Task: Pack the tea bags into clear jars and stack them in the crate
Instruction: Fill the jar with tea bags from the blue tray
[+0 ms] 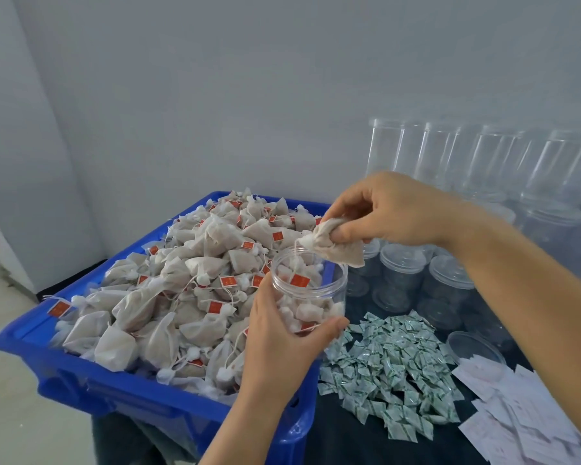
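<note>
Right above the clear jar's open mouth, a tea bag is pinched by the right hand; the left hand grips the jar, just beside the blue crate heaped with tea bags.
</note>
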Demonstrator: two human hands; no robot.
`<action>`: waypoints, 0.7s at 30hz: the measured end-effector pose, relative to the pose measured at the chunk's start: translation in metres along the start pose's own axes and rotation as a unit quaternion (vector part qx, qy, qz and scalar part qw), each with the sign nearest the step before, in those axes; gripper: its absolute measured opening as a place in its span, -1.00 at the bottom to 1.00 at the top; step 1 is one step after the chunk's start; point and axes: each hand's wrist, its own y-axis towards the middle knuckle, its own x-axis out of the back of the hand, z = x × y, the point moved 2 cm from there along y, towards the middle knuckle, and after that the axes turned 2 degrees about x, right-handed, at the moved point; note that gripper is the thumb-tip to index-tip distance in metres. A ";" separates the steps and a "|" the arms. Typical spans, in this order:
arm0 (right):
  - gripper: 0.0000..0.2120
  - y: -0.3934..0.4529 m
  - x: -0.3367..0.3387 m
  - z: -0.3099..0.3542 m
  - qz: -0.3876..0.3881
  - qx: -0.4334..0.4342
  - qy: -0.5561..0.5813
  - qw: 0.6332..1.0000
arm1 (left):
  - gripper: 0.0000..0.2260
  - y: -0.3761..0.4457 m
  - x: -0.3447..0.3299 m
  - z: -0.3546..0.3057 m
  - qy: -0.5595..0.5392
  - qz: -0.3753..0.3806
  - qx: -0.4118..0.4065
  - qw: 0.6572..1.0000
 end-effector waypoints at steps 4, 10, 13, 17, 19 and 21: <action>-0.91 0.007 -0.011 0.016 -0.006 0.020 -0.089 0.996 | -0.15 0.000 0.000 0.000 0.000 0.001 0.005 1.000; -0.91 0.020 -0.031 0.040 0.059 0.046 -0.268 0.961 | -0.21 0.002 0.000 -0.001 -0.002 0.016 0.008 1.000; -0.84 0.023 -0.048 0.041 0.067 0.071 -0.347 0.933 | -0.27 0.002 0.000 -0.002 0.004 0.015 0.004 1.000; -0.85 0.021 -0.063 0.033 0.101 0.092 -0.364 0.921 | -0.22 0.002 0.000 0.000 -0.015 0.021 0.011 1.000; -0.88 0.021 -0.063 0.030 0.106 0.094 -0.358 0.923 | -0.17 0.001 -0.001 0.001 -0.009 0.019 0.011 1.000; -0.90 0.023 -0.062 0.027 0.113 0.091 -0.348 0.926 | -0.14 0.001 -0.001 0.002 -0.004 0.016 0.011 1.000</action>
